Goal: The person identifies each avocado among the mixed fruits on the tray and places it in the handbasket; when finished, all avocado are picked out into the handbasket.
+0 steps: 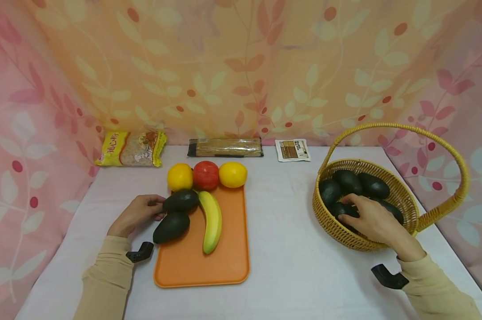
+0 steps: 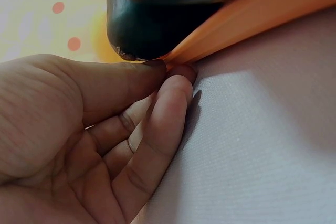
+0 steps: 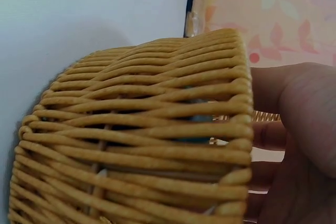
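Note:
My left hand (image 1: 138,213) pinches the left edge of an orange tray (image 1: 201,273) between thumb and fingers. Two dark avocados (image 1: 171,227) lie on the tray beside that hand, with a banana (image 1: 211,222) to their right. Along the tray's far end sit a yellow-orange round fruit (image 1: 180,177), a red fruit (image 1: 206,175) and a lemon (image 1: 233,174). Over at the right, my right hand (image 1: 371,218) reaches into a wicker basket (image 1: 325,222) and grips an avocado (image 1: 344,210). Several other avocados (image 1: 373,185) lie around it. The basket wall (image 3: 157,129) hides the fingertips in the right wrist view.
The basket's tall handle (image 1: 401,126) arches over its contents. At the back of the white-covered table (image 1: 281,249) lie a yellow food bag (image 1: 132,148), a long flat packet (image 1: 226,147) and a small white sachet (image 1: 292,150). A floral curtain (image 1: 241,66) encloses the table.

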Demonstrator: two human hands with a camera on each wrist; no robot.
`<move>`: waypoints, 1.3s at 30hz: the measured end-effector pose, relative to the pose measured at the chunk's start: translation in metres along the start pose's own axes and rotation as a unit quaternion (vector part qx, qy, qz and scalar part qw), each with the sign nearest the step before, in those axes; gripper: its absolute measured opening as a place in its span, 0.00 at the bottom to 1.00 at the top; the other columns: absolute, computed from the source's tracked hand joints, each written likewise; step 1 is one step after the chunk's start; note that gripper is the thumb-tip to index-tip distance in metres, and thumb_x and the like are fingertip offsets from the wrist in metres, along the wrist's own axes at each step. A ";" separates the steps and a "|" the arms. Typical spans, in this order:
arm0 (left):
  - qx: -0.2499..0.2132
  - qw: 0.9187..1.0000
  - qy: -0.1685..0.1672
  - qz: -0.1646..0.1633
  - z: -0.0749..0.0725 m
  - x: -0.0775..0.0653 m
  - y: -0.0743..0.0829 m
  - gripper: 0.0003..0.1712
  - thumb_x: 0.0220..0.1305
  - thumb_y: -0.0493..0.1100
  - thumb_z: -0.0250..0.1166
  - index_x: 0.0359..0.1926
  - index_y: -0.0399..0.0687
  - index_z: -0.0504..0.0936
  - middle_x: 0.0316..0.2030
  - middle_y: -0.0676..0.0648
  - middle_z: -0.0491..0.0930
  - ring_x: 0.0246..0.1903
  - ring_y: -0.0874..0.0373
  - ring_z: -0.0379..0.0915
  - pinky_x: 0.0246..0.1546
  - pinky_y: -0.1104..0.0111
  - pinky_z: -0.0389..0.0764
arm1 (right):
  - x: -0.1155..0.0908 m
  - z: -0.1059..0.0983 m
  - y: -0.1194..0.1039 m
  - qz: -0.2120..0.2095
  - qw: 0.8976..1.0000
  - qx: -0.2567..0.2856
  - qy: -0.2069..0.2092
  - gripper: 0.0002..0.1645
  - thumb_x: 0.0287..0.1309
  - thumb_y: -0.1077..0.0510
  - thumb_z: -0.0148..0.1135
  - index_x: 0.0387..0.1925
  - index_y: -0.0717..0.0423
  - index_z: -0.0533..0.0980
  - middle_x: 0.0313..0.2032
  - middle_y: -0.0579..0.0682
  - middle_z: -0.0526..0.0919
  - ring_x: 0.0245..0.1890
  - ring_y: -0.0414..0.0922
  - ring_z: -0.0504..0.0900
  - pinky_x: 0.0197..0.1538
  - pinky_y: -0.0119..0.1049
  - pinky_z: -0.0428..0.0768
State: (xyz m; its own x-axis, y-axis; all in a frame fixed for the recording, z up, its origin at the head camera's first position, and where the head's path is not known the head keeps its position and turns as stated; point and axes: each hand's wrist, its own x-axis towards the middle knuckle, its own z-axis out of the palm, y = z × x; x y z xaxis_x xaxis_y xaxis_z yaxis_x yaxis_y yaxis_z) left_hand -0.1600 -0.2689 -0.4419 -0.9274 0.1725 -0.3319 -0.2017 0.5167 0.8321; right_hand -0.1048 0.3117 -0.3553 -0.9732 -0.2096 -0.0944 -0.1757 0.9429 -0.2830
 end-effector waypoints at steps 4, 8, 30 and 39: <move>-0.001 1.000 -0.002 0.001 0.000 0.000 0.000 0.19 0.69 0.38 0.57 0.55 0.27 0.75 0.36 0.47 0.82 0.30 0.64 0.77 0.34 0.73 0.81 | 0.001 -0.001 -0.001 -0.001 1.000 -0.003 0.001 0.27 0.56 0.50 0.68 0.54 0.60 0.75 0.50 0.63 0.82 0.52 0.64 0.79 0.52 0.64 0.76; -0.003 1.000 -0.002 0.002 0.000 0.000 0.000 0.19 0.69 0.38 0.57 0.55 0.27 0.75 0.35 0.47 0.82 0.30 0.64 0.77 0.34 0.73 0.81 | 0.003 0.001 -0.001 -0.009 1.000 -0.012 -0.005 0.29 0.52 0.54 0.72 0.53 0.62 0.75 0.50 0.64 0.82 0.50 0.63 0.80 0.51 0.63 0.77; -0.001 1.000 0.003 0.017 0.001 -0.001 -0.001 0.19 0.68 0.36 0.56 0.54 0.26 0.76 0.32 0.48 0.82 0.28 0.65 0.77 0.32 0.73 0.81 | 0.006 -0.003 -0.002 -0.036 0.999 0.003 -0.038 0.27 0.51 0.55 0.70 0.53 0.57 0.76 0.45 0.56 0.84 0.39 0.48 0.80 0.44 0.51 0.80; 0.012 1.000 0.004 0.022 0.000 -0.001 -0.002 0.18 0.68 0.37 0.56 0.53 0.27 0.77 0.29 0.48 0.81 0.28 0.62 0.76 0.33 0.72 0.79 | 0.005 0.000 0.000 -0.024 0.999 0.024 -0.035 0.28 0.54 0.51 0.69 0.55 0.59 0.75 0.48 0.58 0.83 0.46 0.54 0.81 0.47 0.56 0.80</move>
State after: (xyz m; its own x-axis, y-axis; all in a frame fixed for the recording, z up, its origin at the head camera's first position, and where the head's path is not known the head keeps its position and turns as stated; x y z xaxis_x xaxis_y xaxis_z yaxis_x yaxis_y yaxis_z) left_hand -0.1591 -0.2701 -0.4433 -0.9379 0.1885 -0.2912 -0.1530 0.5284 0.8351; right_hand -0.1095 0.3106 -0.3554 -0.9508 -0.2731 -0.1462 -0.2124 0.9183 -0.3340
